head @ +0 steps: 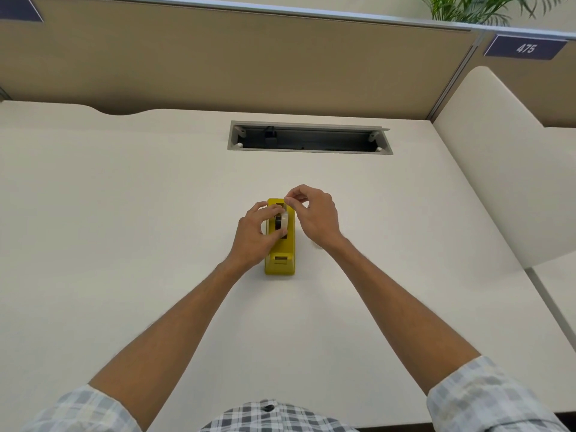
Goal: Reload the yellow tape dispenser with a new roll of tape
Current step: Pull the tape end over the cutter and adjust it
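Observation:
The yellow tape dispenser (pixel 282 257) stands in the middle of the white desk (pixel 124 213), lengthwise away from me. A clear tape roll (pixel 283 222) on a dark core sits in its cradle. My left hand (pixel 254 235) grips the roll from the left side, thumb and fingers curled round it. My right hand (pixel 314 218) is just right of the dispenser and pinches the loose end of the tape between thumb and forefinger above the dispenser's far end. The dispenser's left side is hidden by my left hand.
An open grey cable tray (pixel 308 138) is recessed in the desk behind the dispenser. A beige partition (pixel 218 63) runs along the back, a white side panel (pixel 498 169) stands at the right, with a numbered sign (pixel 525 48) above it.

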Available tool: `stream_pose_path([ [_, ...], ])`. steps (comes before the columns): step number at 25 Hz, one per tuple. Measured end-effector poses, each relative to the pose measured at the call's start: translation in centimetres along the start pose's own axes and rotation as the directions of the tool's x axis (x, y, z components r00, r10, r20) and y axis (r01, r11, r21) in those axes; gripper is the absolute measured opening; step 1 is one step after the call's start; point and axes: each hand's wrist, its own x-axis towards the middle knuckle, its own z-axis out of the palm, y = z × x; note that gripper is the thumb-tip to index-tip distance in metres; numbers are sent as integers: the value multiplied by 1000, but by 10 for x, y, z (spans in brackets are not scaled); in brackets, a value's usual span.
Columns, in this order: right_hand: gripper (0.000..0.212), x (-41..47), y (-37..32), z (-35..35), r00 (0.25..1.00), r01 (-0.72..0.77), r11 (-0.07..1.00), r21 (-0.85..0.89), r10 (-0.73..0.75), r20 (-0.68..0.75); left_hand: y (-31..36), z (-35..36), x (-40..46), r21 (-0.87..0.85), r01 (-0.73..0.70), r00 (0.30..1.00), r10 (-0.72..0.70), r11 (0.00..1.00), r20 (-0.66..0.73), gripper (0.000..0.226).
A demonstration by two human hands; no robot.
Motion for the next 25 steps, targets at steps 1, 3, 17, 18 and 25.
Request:
stream_pose_path([
  [1,10,0,0,0,1000,-5,1000,-1,5,1,0,1,-1,2,5,1000,-5,1000,-5,41],
  [3,12,1,1,0,1000,-8,1000,-3,8,0,2,3,-1,1,18,1000,-18,1000,-13,35],
  [17,11,-4,3,5,999,-35,999,-29,36,2,4,1,2,-90,25,999,-28,996,-42,53],
  [18,11,-4,3,6,999,-39,999,-31,40,6,3,1,3,-82,30,999,-33,996,-42,56],
  [25,13,-6,4,7,998,-57,997,-50,58,13,-1,3,6,-53,15,999,-16,998,-32,64],
])
